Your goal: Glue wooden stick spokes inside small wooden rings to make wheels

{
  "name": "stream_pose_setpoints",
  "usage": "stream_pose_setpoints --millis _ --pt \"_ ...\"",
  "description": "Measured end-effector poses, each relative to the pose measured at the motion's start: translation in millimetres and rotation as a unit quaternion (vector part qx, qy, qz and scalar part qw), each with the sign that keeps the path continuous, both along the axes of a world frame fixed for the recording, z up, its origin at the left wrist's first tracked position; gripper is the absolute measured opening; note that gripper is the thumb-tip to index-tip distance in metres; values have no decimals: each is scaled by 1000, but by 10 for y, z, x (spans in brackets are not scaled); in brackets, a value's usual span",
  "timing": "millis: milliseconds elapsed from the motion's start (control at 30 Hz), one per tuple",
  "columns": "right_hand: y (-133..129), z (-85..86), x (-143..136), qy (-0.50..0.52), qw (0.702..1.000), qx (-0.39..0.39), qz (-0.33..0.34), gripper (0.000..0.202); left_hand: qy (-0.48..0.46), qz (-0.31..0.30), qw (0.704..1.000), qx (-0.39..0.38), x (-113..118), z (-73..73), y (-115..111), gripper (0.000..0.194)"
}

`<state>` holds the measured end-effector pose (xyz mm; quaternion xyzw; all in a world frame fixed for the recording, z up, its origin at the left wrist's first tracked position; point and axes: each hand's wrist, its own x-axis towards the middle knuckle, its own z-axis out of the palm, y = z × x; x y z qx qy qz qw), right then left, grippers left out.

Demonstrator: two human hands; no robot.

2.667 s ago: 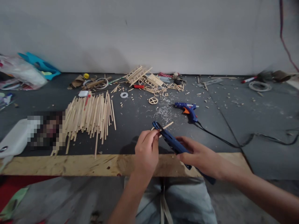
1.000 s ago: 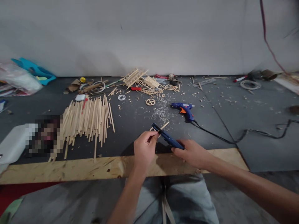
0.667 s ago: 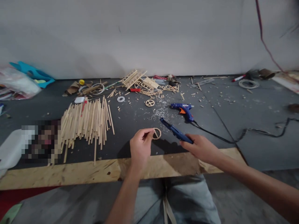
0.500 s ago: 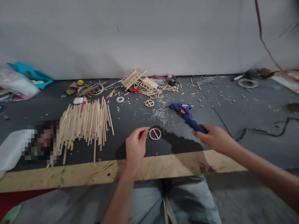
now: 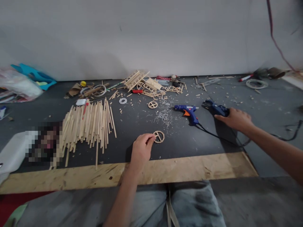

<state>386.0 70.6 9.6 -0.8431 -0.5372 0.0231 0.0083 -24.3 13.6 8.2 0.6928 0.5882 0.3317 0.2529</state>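
My left hand (image 5: 142, 146) is closed in a pinch on a short wooden stick (image 5: 156, 136), whose tip reaches inside a small wooden ring (image 5: 163, 136) with one crossbar. The ring lies flat on the dark tabletop. Over to the right, my right hand (image 5: 239, 119) is wrapped round the handle end of a dark blue hand cutter (image 5: 219, 109), low over the table, its jaws pointing away to the left. Between the hands lies a blue glue gun (image 5: 188, 112) with an orange trigger and a black cord. A finished-looking spoked wheel (image 5: 152, 104) lies farther back.
Many loose wooden sticks (image 5: 91, 126) lie at the left, beside a white container (image 5: 14, 151). Small wooden frames (image 5: 137, 80) and offcuts crowd the back. Glue strands (image 5: 164, 113) litter the middle. A wooden strip (image 5: 189, 168) forms the front edge.
My right hand has carried the cutter right, off the glue gun, which now shows fully. My left hand has moved right, bringing the short stick to the ring.
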Motion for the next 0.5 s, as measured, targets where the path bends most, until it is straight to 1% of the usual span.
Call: stream_pose_setpoints --millis 67,133,267,367,400,433,500 --pt "6 -51 -10 13 999 44 24 70 3 -12 1000 10 -1 3 -3 9" --pt "18 -60 -36 32 994 88 49 67 1 -18 1000 14 -2 4 -8 8" --pt "72 37 -197 41 986 150 56 51 4 -23 1000 17 -2 0 -15 8" --pt "87 152 -483 43 976 202 75 37 17 -28 999 27 1 -16 -19 8" --pt "75 187 -611 54 972 203 101 32 22 -31 999 31 2 -24 -20 8" --pt "53 219 -751 86 965 208 131 28 26 -34 999 33 3 -33 -21 9" --pt "-19 269 -1051 163 950 184 193 24 36 -34 998 38 8 -50 -22 9"
